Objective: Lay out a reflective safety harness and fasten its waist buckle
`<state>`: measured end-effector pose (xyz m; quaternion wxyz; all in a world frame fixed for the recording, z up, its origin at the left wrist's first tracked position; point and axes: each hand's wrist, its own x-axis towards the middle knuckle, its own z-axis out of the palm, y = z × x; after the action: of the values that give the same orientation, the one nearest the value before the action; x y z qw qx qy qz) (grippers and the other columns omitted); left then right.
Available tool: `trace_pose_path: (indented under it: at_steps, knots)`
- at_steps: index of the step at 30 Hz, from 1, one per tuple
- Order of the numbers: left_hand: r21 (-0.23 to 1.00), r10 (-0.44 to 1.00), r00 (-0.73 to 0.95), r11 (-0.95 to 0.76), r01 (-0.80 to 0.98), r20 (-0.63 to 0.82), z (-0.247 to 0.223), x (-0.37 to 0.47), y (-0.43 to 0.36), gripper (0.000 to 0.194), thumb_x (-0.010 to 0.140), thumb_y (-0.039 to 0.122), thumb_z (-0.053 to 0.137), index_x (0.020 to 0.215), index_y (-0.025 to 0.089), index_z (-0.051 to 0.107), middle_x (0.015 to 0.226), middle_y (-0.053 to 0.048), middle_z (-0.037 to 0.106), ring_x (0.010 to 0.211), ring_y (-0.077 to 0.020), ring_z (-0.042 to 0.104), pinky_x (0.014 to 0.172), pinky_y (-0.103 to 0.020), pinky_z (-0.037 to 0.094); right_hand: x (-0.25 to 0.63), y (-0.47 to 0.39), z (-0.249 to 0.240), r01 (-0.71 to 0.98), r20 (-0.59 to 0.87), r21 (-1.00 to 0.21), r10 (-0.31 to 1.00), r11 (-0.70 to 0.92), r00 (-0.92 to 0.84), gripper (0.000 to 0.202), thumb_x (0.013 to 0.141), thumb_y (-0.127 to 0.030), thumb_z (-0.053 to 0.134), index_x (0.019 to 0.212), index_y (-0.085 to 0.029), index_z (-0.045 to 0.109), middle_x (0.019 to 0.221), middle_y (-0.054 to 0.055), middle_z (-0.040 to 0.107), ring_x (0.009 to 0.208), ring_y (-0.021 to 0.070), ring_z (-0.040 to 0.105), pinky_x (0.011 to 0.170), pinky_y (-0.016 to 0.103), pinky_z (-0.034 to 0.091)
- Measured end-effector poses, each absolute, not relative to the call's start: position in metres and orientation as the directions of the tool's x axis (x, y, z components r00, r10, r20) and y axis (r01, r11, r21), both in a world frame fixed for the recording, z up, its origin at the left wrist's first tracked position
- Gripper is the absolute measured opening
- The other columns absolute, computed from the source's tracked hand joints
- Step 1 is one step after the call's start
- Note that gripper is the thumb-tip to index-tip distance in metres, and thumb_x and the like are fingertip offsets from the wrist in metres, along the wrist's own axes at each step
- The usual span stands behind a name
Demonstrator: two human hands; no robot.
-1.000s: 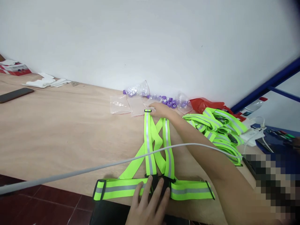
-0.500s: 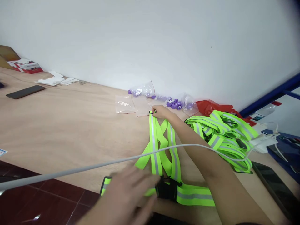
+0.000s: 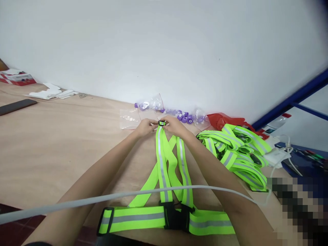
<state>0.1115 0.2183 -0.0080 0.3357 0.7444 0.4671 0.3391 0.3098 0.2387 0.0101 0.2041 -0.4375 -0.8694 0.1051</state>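
A neon green harness [image 3: 138, 218] with grey reflective stripes lies on the wooden table, its black buckle [image 3: 176, 217] near the bottom centre. Two straps run away from me, and a small black slider [image 3: 161, 123] sits at the far end of the left one. My left hand [image 3: 146, 127] pinches the slider's left side. On its right side, my right hand [image 3: 173, 125] grips it with closed fingers. A white cable crosses in front of the straps.
Purple rolls [image 3: 185, 118] and clear plastic bags [image 3: 129, 119] lie near the wall. A heap of green straps [image 3: 238, 147] and a red bag [image 3: 225, 120] are at right. White paper pieces [image 3: 50, 92] and a dark phone [image 3: 17, 106] lie at left.
My left hand has moved from the blurred foreground up to the slider and closed on it. My right hand still holds there. The view has shifted slightly to the right.
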Motion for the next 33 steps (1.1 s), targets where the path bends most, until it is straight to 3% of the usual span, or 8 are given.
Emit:
trace_pose_path:
  at_steps: [3,7,20,27,33]
  knots:
    - [0.858,0.922,0.326,-0.334,0.39,0.21,-0.019,0.111,0.227,0.032,0.092,0.032,0.057,0.104,0.011,0.078,0.09,-0.003,0.077,0.07,-0.0142,0.067,0.069,-0.024,0.057,0.309,0.239,0.009,0.704,0.269,-0.363,0.792,0.611,-0.548,0.037,0.083,-0.008,0.067,0.117,-0.022,0.073,0.115,0.007,0.074,0.105,0.0243,0.068,0.092,0.034,0.052]
    - [0.876,0.931,0.277,-0.33,0.353,0.239,-0.033,0.111,0.237,0.026,0.096,0.034,0.062,0.101,0.012,0.075,0.089,-0.003,0.075,0.07,-0.0139,0.066,0.064,-0.025,0.056,0.306,0.234,0.008,0.717,0.27,-0.339,0.793,0.609,-0.545,0.032,0.085,-0.01,0.068,0.115,-0.02,0.072,0.111,0.007,0.074,0.1,0.0234,0.067,0.086,0.031,0.05]
    - [0.788,0.952,0.192,-0.306,0.534,0.24,-0.059,0.114,0.245,0.026,0.101,0.036,0.064,0.115,0.014,0.065,0.107,-0.006,0.069,0.087,-0.0183,0.069,0.076,-0.036,0.06,0.303,0.205,0.001,0.778,0.215,-0.178,0.796,0.602,-0.566,0.034,0.093,-0.008,0.058,0.123,-0.022,0.064,0.12,0.007,0.065,0.098,0.0241,0.065,0.073,0.029,0.044]
    - [0.669,0.929,0.25,-0.369,0.645,0.272,-0.047,0.111,0.232,0.023,0.1,0.036,0.065,0.111,0.016,0.069,0.107,-0.006,0.071,0.093,-0.02,0.069,0.087,-0.04,0.058,0.306,0.206,0.005,0.764,0.212,-0.227,0.796,0.604,-0.567,0.032,0.094,-0.012,0.063,0.124,-0.023,0.066,0.121,0.006,0.063,0.096,0.0201,0.065,0.076,0.027,0.044]
    - [0.594,0.948,0.197,-0.312,0.742,0.251,-0.024,0.115,0.228,0.026,0.1,0.038,0.063,0.11,0.015,0.069,0.099,-0.005,0.072,0.087,-0.0196,0.069,0.083,-0.039,0.057,0.307,0.216,0.002,0.757,0.206,-0.285,0.809,0.588,-0.55,0.03,0.091,-0.008,0.065,0.117,-0.02,0.07,0.116,0.006,0.064,0.096,0.0187,0.065,0.08,0.026,0.045]
